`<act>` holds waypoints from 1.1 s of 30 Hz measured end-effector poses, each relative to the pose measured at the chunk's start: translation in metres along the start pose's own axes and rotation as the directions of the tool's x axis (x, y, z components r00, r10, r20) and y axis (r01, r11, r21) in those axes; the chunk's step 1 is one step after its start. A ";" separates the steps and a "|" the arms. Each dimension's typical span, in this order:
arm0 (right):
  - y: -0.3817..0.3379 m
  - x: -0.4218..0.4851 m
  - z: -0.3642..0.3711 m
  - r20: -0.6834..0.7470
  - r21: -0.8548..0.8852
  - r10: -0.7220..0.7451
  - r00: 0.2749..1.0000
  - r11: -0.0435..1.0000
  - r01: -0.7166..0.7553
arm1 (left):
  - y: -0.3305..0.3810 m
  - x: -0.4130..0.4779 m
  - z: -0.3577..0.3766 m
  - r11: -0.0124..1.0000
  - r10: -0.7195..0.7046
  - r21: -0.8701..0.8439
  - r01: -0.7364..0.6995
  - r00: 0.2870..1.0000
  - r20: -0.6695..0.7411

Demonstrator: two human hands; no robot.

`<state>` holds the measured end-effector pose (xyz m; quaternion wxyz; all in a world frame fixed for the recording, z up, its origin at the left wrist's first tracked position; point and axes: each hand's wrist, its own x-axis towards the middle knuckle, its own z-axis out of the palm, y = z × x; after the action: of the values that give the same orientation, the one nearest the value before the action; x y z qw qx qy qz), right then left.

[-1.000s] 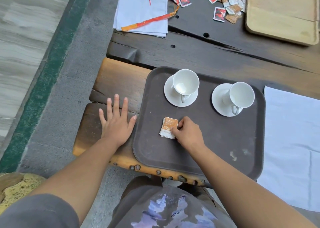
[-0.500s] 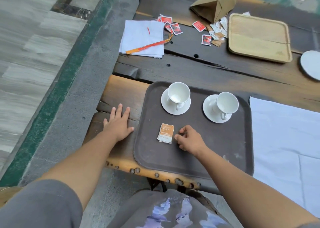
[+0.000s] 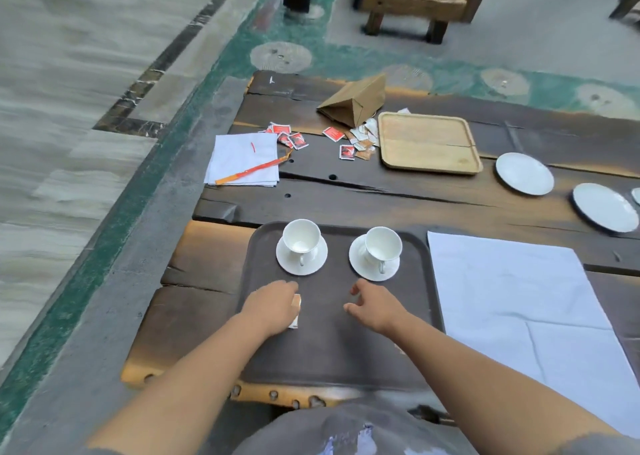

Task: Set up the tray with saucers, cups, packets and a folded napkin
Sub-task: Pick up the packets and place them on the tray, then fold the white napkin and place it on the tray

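Observation:
A dark brown tray lies at the table's near edge. At its far side stand two white cups, the left cup and the right cup, each on its own saucer. My left hand lies over a small stack of orange-and-white packets on the tray. Only the stack's right edge shows, and its grip is hidden. My right hand hovers over the tray's middle, fingers loosely curled and holding nothing. A large white napkin lies flat to the right of the tray.
Farther back on the dark wooden table are a folded white napkin with an orange strip, scattered red and white packets, a brown paper bag, a wooden tray and two white plates. The floor drops off left.
My left hand has moved from the bare wood onto the tray and now covers the packets. My right hand let go of them and shifted right. The view has tilted up.

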<state>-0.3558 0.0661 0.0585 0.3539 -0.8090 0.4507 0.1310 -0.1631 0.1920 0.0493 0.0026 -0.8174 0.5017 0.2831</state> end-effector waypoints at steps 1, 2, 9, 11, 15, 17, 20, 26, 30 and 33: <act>0.004 -0.002 -0.004 -0.015 -0.012 0.005 1.000 1.000 -0.005 | 0.011 0.000 0.002 0.999 0.023 0.025 -0.023 1.000 0.016; 0.009 -0.005 -0.008 -0.032 -0.021 0.007 0.999 1.000 -0.008 | 0.022 0.000 0.003 0.999 0.034 0.041 -0.035 0.999 0.030; 0.036 -0.017 -0.023 -0.076 -0.120 -0.023 0.997 0.993 0.014 | 0.066 0.002 -0.001 0.997 0.056 0.053 -0.059 0.996 0.064; 0.040 -0.018 -0.026 -0.086 -0.109 -0.038 0.996 0.994 0.029 | 0.073 0.002 -0.005 0.995 0.069 0.075 -0.073 0.996 0.060; 0.051 -0.024 -0.034 -0.117 -0.060 -0.048 0.992 0.997 0.041 | 0.087 0.003 -0.007 0.988 0.113 0.098 -0.118 0.992 0.051; 0.064 -0.031 -0.039 -0.138 -0.044 -0.027 0.990 0.999 0.021 | 0.098 0.004 -0.007 0.983 0.142 0.108 -0.147 0.988 0.056; 0.089 -0.046 -0.049 -0.170 -0.017 0.032 0.985 0.999 -0.035 | 0.123 0.008 0.000 0.971 0.197 0.124 -0.203 0.978 0.063; 0.158 -0.076 -0.073 -0.235 0.051 0.086 0.968 0.996 -0.076 | 0.191 0.004 0.025 0.964 0.251 0.079 -0.253 0.967 0.045; 0.223 -0.092 -0.086 -0.244 0.045 0.084 0.966 0.996 -0.075 | 0.244 -0.003 0.052 0.968 0.238 0.070 -0.240 0.971 0.032; 0.284 -0.109 -0.099 -0.224 0.037 0.064 0.973 0.998 -0.057 | 0.292 -0.005 0.080 0.976 0.217 0.007 -0.217 0.976 0.012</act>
<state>-0.6605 -0.0306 0.0581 0.3087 -0.7990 0.5143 0.0426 -0.4410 0.0740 0.0658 -0.0222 -0.7561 0.5892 0.2839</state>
